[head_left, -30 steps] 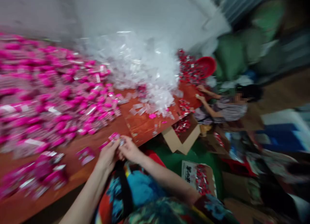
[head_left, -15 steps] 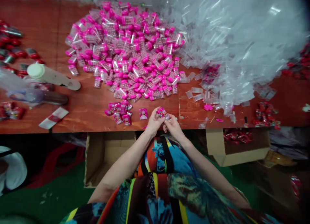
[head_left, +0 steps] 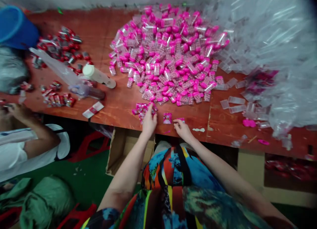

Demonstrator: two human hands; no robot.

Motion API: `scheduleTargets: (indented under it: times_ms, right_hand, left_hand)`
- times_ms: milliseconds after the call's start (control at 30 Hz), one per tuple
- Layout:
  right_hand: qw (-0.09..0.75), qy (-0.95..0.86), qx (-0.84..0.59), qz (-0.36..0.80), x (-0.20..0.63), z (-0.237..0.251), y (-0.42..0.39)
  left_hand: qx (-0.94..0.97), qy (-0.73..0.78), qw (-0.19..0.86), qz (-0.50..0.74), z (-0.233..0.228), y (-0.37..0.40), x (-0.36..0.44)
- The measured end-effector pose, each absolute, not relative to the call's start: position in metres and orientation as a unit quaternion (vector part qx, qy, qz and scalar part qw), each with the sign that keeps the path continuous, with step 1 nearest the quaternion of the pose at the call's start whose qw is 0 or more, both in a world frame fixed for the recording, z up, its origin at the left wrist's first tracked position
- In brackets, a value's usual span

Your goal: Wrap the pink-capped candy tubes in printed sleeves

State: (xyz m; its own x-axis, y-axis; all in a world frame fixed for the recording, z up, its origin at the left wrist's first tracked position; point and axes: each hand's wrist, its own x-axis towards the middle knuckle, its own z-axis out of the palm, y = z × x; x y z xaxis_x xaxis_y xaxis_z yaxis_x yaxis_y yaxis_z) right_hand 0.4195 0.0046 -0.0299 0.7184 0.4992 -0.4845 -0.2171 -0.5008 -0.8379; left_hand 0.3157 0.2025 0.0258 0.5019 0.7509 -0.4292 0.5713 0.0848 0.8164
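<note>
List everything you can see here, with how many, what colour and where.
pink-capped tubes: large heap, pink and clear, table centre
clear bags: big pile, transparent, right
pink packets: small cluster, near edge
single packet: one, pink, between the hands
red items: scattered, left
blue tub: one, far left
cardboard box: one, brown, under the table
co-worker's arm: left edge
left hand: on the pink packets
right hand: fingers on a packet

Even, moderately bright overhead light; glare on clear plastic heap [head_left: 269, 41]; slight motion blur, edges stretched, corners dark.
</note>
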Motion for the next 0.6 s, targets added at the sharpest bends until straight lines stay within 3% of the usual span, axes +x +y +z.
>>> scheduleTargets:
  times_ms: [167, 367, 600]
  right_hand:
    - [0.4, -0.062, -0.863, 0.302, 0.453, -0.047, -0.002]
    - [0.31, -0.048, -0.906, 0.286, 0.463, -0.039, -0.03]
    - [0.294, -0.062, -0.903, 0.307, 0.461, -0.039, -0.013]
  left_hand:
    - [0.778, 0.504, 0.369, 0.068, 0.01, 0.202, 0.308]
    - [0.73, 0.419, 0.54, -0.012, -0.029, 0.124, 0.353]
    - [0.685, 0.473, 0.554, -0.02, -0.036, 0.092, 0.386]
